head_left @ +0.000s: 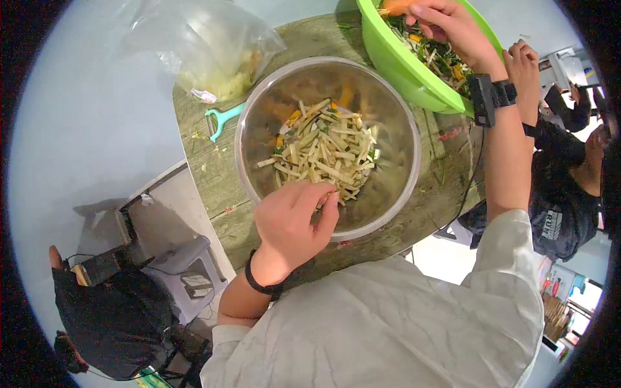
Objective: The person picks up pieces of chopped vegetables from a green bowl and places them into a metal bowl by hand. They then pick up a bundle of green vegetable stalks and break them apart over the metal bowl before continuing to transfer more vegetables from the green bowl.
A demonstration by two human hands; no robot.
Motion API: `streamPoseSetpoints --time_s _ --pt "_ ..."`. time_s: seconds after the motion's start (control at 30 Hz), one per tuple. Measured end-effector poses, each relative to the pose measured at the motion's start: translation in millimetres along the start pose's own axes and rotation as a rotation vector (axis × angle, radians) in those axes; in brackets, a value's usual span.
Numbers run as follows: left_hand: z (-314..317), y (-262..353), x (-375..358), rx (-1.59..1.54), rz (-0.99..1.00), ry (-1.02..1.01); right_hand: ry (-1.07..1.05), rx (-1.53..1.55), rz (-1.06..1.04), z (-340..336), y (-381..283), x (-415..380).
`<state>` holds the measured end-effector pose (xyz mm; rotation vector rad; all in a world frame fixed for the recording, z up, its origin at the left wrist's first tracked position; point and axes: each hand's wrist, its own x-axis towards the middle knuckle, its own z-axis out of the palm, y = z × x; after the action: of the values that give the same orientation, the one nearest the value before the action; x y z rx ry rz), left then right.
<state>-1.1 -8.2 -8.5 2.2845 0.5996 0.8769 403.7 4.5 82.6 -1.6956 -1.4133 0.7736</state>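
Note:
Over the near rim of a steel bowl (414, 152) is my left hand (301, 216), its fingers pinched together; whatever they hold is too small to name. Pale cut vegetable strips (330, 149), with some orange and green bits, lie in the bowl. At the upper right, my right hand (446, 22) reaches over a green basin (394, 61) and has an orange piece (396, 6) between its fingers. Mixed greens and strips (433, 55) fill part of the basin.
A turquoise peeler (224, 121) lies on the wooden table (210, 174) left of the bowl, below a clear plastic bag (220, 58). Another person's hand (522, 64) is beside the basin. People in dark clothes (116, 317) are at both sides, with a stool (187, 278) at lower left.

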Motion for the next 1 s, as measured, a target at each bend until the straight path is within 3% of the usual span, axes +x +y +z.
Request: streamPoseSetpoints --time_s 0.07,0.1,0.2,0.4,0.5,0.7,0.8,0.9,1.0 --pt "1.8 -0.3 0.2 -0.004 0.004 0.006 0.29 -0.425 0.037 7.8 -4.5 5.4" --pt "3.1 -1.0 -0.7 -0.008 0.006 0.019 0.267 -0.599 0.185 7.0 -9.6 6.1" --pt "2.7 -0.6 1.2 -0.003 0.016 0.033 0.225 -0.498 0.079 6.1 -1.9 1.9" --pt "3.2 -0.6 1.5 -0.012 0.019 0.032 -0.033 -0.44 0.101 8.6 -16.1 -3.7" --pt "3.0 -0.6 1.2 -0.013 0.017 0.041 -0.079 -0.586 -0.051 4.0 22.7 1.9" --pt "1.3 1.2 1.6 -0.009 0.003 0.026 -0.151 -0.471 -0.084 -18.4 60.2 12.9" --pt "2.9 0.7 0.7 -0.012 0.01 0.046 0.018 -0.493 0.007 8.7 -18.9 -6.6" --pt "0.6 1.1 2.7 -0.016 0.008 0.031 -0.07 -0.473 0.048 6.4 -14.1 -4.4" --pt "-0.2 1.5 1.8 -0.015 0.009 0.02 -0.014 -0.481 0.061 10.0 -18.3 -6.7"
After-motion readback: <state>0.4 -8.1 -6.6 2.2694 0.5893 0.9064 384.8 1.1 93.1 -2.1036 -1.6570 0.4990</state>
